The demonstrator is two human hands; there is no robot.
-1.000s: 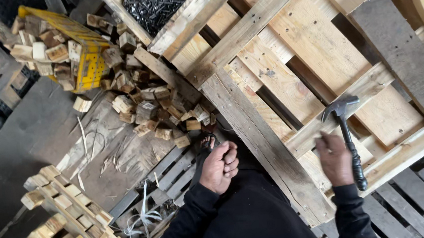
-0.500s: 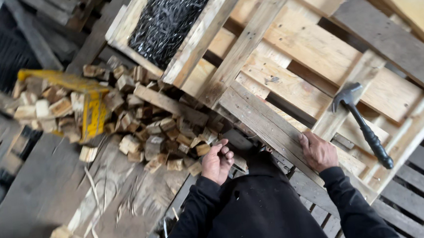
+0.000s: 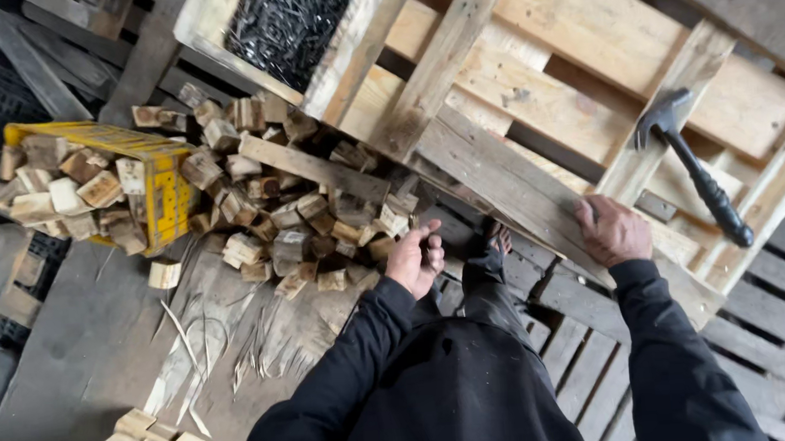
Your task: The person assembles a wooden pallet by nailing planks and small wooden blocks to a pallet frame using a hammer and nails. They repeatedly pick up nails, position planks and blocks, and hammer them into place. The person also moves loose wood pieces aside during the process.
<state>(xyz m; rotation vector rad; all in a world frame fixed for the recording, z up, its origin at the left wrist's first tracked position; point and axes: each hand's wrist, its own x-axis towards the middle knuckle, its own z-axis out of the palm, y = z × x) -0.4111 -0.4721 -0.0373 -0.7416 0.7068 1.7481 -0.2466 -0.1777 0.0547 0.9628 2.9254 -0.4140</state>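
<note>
Down by the heap of wood blocks (image 3: 306, 231), L hand (image 3: 417, 261) hangs with fingers curled loosely, gripping nothing I can see. R hand (image 3: 612, 230) lies flat w/ fingers spread on the pallet (image 3: 500, 181) edge board, steadying it. Hammer (image 3: 695, 168) rests untouched on the slats (well right of both hands). Looks like block-picking stage; next calls for closing on one block.

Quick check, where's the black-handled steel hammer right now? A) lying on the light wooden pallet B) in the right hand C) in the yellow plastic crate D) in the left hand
A: the black-handled steel hammer lies on the light wooden pallet, apart from the right hand, which rests on the pallet's edge board.
</note>
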